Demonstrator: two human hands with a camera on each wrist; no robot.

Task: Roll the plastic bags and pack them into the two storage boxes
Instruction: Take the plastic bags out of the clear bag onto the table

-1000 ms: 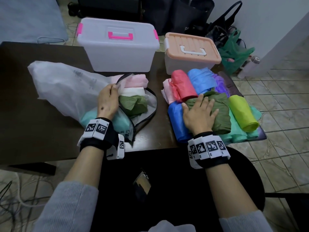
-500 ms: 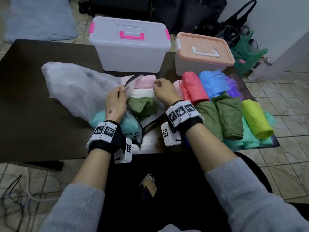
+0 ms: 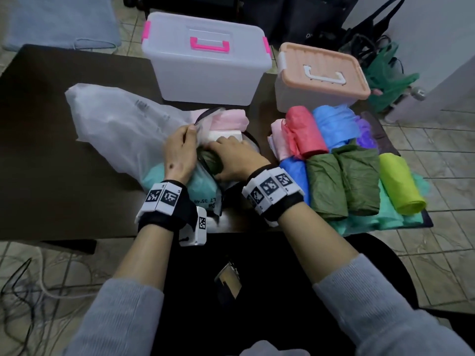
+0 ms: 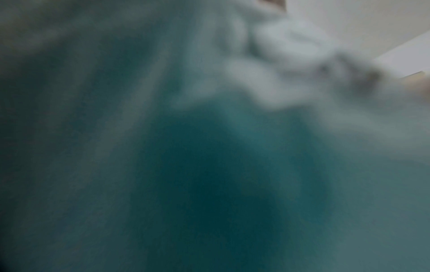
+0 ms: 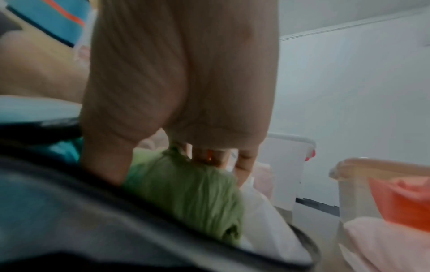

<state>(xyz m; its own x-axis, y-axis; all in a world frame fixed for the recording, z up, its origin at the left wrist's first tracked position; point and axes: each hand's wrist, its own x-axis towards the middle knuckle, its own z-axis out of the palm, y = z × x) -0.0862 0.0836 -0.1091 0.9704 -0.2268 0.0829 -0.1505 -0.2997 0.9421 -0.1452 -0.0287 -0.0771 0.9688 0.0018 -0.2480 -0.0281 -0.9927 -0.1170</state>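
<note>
A clear zip pouch (image 3: pixel 232 187) with a black rim lies on the table, holding pink (image 3: pixel 228 119), white, dark green and teal (image 3: pixel 203 186) bag rolls. My left hand (image 3: pixel 191 129) pinches the pouch's raised flap. My right hand (image 3: pixel 218 155) reaches into the pouch, and its fingers curl round the green roll (image 5: pixel 186 193). Both storage boxes stand closed behind: a clear one with pink handle (image 3: pixel 205 68) and a peach-lidded one (image 3: pixel 321 73). The left wrist view shows only blurred teal plastic (image 4: pixel 209 165).
Rolled bags lie at the right on a dark mat: red (image 3: pixel 305 132), blue (image 3: pixel 334 124), two olive (image 3: pixel 341 181), yellow-green (image 3: pixel 401 186), over mint ones. A large white plastic bag (image 3: pixel 123 124) lies left of the pouch. The table's front edge runs close under my wrists.
My right hand left the olive rolls at the right, crossed to the pouch and closed on the green roll inside. My left hand stayed on the pouch flap.
</note>
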